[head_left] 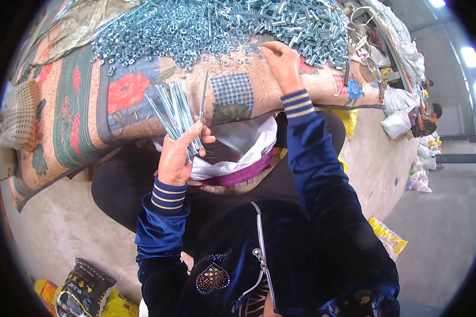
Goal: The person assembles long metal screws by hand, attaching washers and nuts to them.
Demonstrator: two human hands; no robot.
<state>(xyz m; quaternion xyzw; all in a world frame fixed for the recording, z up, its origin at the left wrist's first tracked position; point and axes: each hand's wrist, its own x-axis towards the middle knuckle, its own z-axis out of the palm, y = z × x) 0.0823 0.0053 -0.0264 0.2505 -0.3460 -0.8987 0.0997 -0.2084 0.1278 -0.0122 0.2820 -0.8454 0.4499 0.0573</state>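
Observation:
My left hand [175,157] is closed round a bundle of long thin metal rods [175,108], bolt-like and silvery, that fan out upward over the near edge of the covered table. One single rod [203,95] stands apart from the bundle, by the thumb and fingertips. My right hand [284,66] is at the near rim of a heap of small metal nuts [164,45], its thumb and fingers drawn together low over the cloth. Whatever lies between those fingertips is too small to make out. Several loose nuts are scattered near them.
Short metal tubes [307,31] are heaped at the back right of the patterned cloth [84,100]. A white-lined container with a purple rim [243,177] sits at my lap below the table edge. A woven basket [20,116] is at far left; a black sack [84,288] lies on the floor.

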